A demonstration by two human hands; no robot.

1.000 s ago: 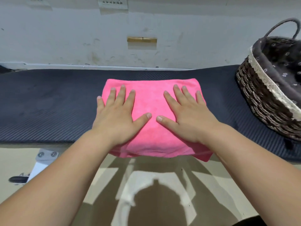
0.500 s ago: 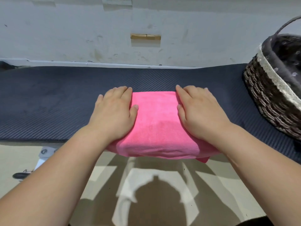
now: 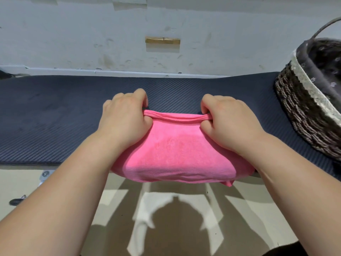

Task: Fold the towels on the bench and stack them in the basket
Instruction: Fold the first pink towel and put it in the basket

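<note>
A folded pink towel (image 3: 177,150) lies at the front edge of the dark bench mat (image 3: 55,115), its near side drooping over the edge. My left hand (image 3: 125,117) grips the towel's far left corner with curled fingers. My right hand (image 3: 227,119) grips the far right corner the same way. The far hem is lifted slightly off the mat between them. A woven basket (image 3: 302,111) with a dark flowered lining stands on the bench at the right, apart from the towel.
A white wall (image 3: 166,24) runs close behind the bench. The basket's handle (image 3: 324,26) arches at the top right. Below the bench edge is a pale floor with my shadow (image 3: 173,224).
Both hands went from lying flat on the towel to curling round its far corners. The towel's far edge has come up off the mat.
</note>
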